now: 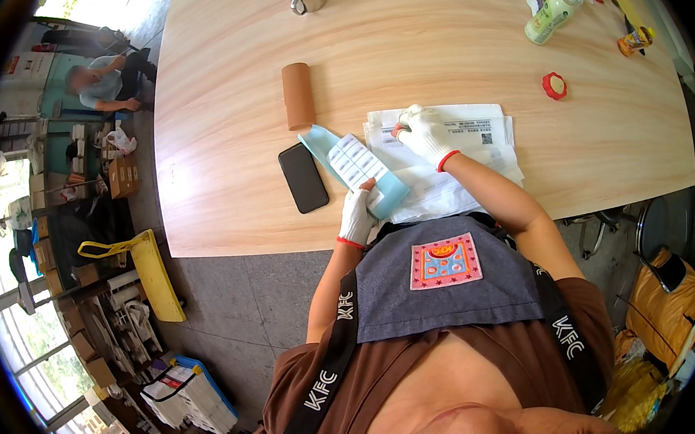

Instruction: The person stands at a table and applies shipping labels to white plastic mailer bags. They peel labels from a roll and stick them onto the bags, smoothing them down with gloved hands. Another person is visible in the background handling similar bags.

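— Head view: where does the label sheet (357, 161) lie?

— On the pale blue backing strip (352, 168), slanting from upper left to lower right across the bench (219, 105) edge; the gloved left hand (357, 215) pinches its near end.

— And the right hand (422, 133)?

— Farther up and right — fingers curled, pressing the white papers (470, 128), holding nothing I can make out. The left is nearer.

phone (303, 177): on table (226, 88), left of label sheet (358, 168);
cardboard tube (298, 95): behind phone;
papers (470, 132): right of label sheet
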`<state>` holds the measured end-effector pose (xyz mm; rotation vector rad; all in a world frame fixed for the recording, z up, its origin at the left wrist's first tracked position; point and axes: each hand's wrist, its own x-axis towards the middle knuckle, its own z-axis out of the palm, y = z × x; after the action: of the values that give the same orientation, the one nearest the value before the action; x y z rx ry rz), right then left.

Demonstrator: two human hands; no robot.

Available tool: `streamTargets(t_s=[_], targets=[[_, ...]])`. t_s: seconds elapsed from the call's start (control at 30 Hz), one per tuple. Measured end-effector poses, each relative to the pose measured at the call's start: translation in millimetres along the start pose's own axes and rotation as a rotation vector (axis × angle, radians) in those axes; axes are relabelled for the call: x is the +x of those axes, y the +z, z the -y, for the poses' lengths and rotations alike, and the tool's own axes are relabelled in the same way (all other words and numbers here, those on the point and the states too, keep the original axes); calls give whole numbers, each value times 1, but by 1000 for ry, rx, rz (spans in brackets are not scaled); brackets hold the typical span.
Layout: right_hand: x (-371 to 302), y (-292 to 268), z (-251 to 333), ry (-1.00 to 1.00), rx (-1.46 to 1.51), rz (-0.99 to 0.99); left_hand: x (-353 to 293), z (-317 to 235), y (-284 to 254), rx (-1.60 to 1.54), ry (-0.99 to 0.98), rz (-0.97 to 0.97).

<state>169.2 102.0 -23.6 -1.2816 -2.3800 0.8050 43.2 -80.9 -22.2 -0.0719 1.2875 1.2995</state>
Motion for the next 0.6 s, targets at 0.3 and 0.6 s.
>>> streamTargets(t_s=[0.3, 0.6], targets=[[-3, -4, 3, -32, 78, -12, -7, -6, 7, -8, -17, -16], [-5, -4, 14, 29, -128, -108, -9, -10, 8, 27, -60, -52]])
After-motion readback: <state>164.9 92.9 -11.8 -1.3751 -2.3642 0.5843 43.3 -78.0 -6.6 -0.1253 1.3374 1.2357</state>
